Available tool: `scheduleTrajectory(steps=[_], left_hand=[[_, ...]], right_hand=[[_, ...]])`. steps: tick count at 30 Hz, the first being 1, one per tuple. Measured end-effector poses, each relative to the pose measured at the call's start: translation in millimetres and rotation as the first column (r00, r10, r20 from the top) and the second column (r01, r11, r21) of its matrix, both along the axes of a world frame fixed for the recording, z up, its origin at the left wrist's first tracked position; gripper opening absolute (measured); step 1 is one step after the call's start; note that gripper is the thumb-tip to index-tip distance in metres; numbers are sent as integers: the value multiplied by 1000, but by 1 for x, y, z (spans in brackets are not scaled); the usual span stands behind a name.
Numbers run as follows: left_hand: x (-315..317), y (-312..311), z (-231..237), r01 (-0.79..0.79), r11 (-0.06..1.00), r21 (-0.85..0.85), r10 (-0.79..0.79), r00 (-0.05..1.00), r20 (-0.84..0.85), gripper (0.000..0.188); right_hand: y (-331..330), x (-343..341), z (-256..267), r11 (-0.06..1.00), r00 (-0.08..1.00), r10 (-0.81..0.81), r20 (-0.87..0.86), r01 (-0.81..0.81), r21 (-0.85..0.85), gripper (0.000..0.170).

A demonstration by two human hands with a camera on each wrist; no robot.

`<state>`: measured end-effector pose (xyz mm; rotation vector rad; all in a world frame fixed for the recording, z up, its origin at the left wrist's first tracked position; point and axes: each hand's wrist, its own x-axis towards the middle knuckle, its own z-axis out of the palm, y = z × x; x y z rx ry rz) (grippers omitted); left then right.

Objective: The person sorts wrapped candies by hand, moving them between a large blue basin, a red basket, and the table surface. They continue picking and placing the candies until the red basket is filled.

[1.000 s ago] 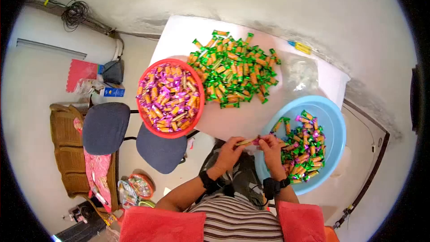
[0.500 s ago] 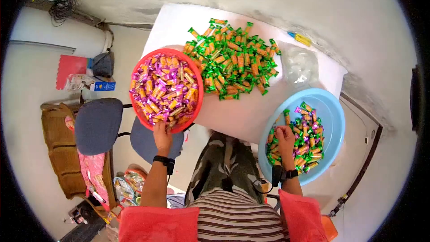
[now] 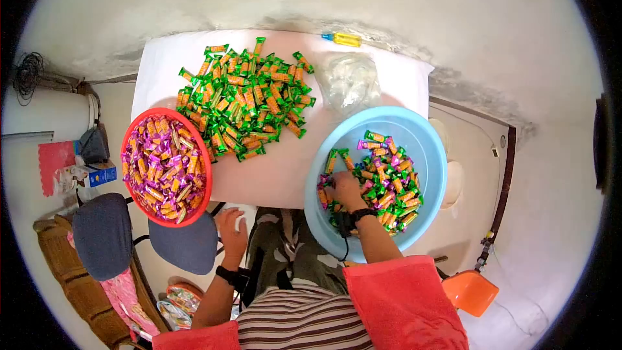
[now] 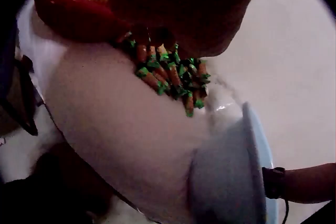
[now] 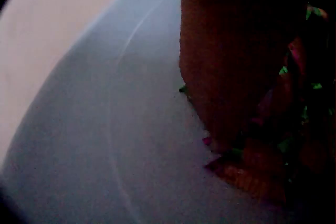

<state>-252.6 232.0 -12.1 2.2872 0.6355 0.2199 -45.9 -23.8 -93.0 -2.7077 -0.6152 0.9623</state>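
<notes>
My right hand (image 3: 346, 189) reaches down into the blue basin (image 3: 424, 133), its fingertips among mixed green and purple wrapped snack sticks (image 3: 389, 188). In the right wrist view the dark hand (image 5: 231, 61) hangs beside the basin's inner wall, and the fingertips are hidden by the packets. My left hand (image 3: 232, 233) is held in the air between the table's front edge and my lap, fingers loosely bent, with nothing seen in it. To its upper left stands a red basin (image 3: 208, 181) full of purple-wrapped sticks (image 3: 165, 168).
Green-wrapped sticks (image 3: 246, 100) lie heaped on the white table (image 3: 259, 185). Behind the blue basin is a clear plastic bag (image 3: 350, 81), with a yellow bottle-like item (image 3: 345, 39) by the wall. Dark chairs (image 3: 184, 243) stand at the left, an orange stool (image 3: 470, 293) at the right.
My hands parted from in front of the table. The left went to the red basin's rim, then drew back toward my lap; the right went into the blue basin. The head view swung right.
</notes>
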Motion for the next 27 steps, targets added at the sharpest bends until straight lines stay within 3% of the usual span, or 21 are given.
scheduleTrajectory(steps=[1, 3, 4, 6, 10, 12, 13, 15, 16, 17, 18, 19, 21, 23, 25, 26, 27], left_hand=[[7, -9, 1, 4, 1000, 3, -4, 1000, -3, 17], [19, -24, 3, -6, 994, -107, 3, 1000, -23, 16], [23, -30, 2, -20, 984, -180, 12, 999, -49, 15], [33, -38, 6, -2, 983, -183, -5, 999, -36, 15], [42, -47, 6, 43, 977, -211, -47, 999, -14, 15], [47, -48, 10, 58, 971, -233, -62, 998, -13, 18], [49, -49, 13, 67, 963, -260, -76, 997, -26, 16], [56, -51, 15, 77, 955, -287, -88, 996, -27, 15], [60, -53, 14, 89, 939, -332, -97, 995, -7, 17], [65, -55, 17, 102, 921, -377, -104, 994, 14, 19], [70, -57, 20, 102, 920, -378, -101, 995, 23, 19], [76, -61, 23, 106, 892, -439, -114, 993, 7, 23], [91, -69, 29, 130, 836, -533, -151, 989, 4, 32], [97, -76, 26, 237, 828, -509, -219, 971, 96, 44], [104, -78, 34, 318, 907, -277, -299, 948, 111, 45], [105, -76, 34, 311, 865, -393, -296, 950, 101, 41], [104, -72, 39, 285, 869, -404, -267, 958, 102, 36]], right_hand=[[4, -6, -1, 1000, 1000, -4, -3, 4, 3, 35], [9, -19, -5, 999, 976, -34, 217, 33, 9, 41], [12, -20, -8, 999, 975, -36, 219, 34, 15, 41], [18, -21, -11, 978, 962, -202, 184, 209, -17, 41], [23, -22, -17, 947, 946, -308, 100, 315, -64, 41], [19, -23, -16, 932, 920, -359, 159, 343, 120, 36], [15, -21, -13, 931, 919, -360, 162, 343, 123, 36], [4, -12, -1, 830, 894, -416, 167, 299, 470, 31], [2, -10, 5, 832, 893, -413, 175, 292, 472, 31], [0, -8, 12, 660, 829, -548, -109, 509, 553, 28], [-2, -6, 19, 450, 693, -604, -394, 704, 549, 25], [-5, -6, 27, 454, 698, -602, -387, 699, 553, 25], [5, -7, 57, 75, 386, -559, -734, 905, 419, 20], [15, -10, 87, 24, 365, -415, -833, 920, 391, 16], [36, -17, 112, 12, 285, -340, -896, 954, 299, 14], [44, -21, 112, 21, 259, -291, -921, 964, 265, 13], [52, -26, 114, 27, 232, -253, -939, 972, 233, 13]])
